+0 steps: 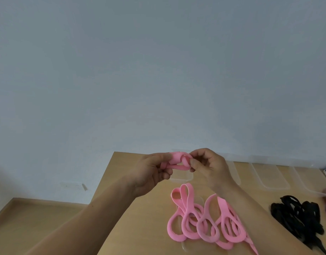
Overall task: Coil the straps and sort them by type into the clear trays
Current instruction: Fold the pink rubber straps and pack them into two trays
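Pink strap (176, 158) between both hands (151, 173) (211, 166)

Only the person's arms show, both bare. The left hand (151, 173) joins a left forearm (95, 223) that is uncovered down to the frame edge at 7 o'clock. The right hand (208, 166) joins an equally uncovered right forearm (259, 218) that leaves at 5 o'clock. The right thumbnail (193, 161) looks short and plain, though it is slightly blurred.
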The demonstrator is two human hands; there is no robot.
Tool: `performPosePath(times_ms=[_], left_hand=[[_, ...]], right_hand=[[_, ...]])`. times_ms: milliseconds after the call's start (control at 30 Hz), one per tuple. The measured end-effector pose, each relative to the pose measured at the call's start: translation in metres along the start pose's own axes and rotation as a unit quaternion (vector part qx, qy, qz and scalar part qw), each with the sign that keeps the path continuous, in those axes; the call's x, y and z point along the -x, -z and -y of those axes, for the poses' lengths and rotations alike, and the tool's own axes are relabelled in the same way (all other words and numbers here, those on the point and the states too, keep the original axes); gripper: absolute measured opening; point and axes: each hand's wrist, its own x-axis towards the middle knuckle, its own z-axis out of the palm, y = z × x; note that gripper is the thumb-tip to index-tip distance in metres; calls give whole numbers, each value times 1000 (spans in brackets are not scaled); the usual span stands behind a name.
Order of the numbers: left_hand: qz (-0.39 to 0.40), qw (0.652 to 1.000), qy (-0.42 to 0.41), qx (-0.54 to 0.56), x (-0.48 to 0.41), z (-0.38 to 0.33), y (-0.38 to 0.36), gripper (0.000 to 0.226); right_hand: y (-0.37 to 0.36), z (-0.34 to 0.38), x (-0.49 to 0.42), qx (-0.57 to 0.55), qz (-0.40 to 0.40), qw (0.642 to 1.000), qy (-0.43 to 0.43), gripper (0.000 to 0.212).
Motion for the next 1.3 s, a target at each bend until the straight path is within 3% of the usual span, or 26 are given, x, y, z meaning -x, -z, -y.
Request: performPosePath(times_ms=[133, 300, 433, 500, 567, 700, 833, 933, 1067, 1300], left_hand=[[-1, 998, 56, 39, 2, -2, -6, 18], [-17, 990, 89, 108, 0, -3, -7, 25], [-26, 989, 84, 117, 0, -2, -6, 26], [-30, 995, 53, 80, 1, -2, -7, 22], [-26, 999, -7, -24, 1, -1, -8, 25], [-15, 971, -99, -215, 1, 6, -7, 42], [23, 972, -108, -208, 3, 7, -8, 48], [32, 978, -91, -183, 4, 6, -7, 49], [80, 973, -87, -200, 3, 5, -3, 34], [0, 941, -162, -297, -6, 18, -15, 30]], right_hand=[[-2, -5, 0, 35, -16, 999, 22, 17], [-5, -5, 3, 94, -29, 989, 113, 18], [-5, -6, 5, 57, -24, 991, 115, 7], [-4, -7, 5, 25, -17, 997, 76, 9], [-2, -7, 4, 29, -1, 999, 20, 21], [2, -5, 3, 143, 50, 988, 18, 49], [-1, 5, 1, 91, 104, 990, 17, 38], [2, 5, 1, 58, 91, 994, 1, 39], [8, 0, 1, 3, 55, 998, -22, 36], [14, -10, -5, -83, 30, 992, -86, 39]])
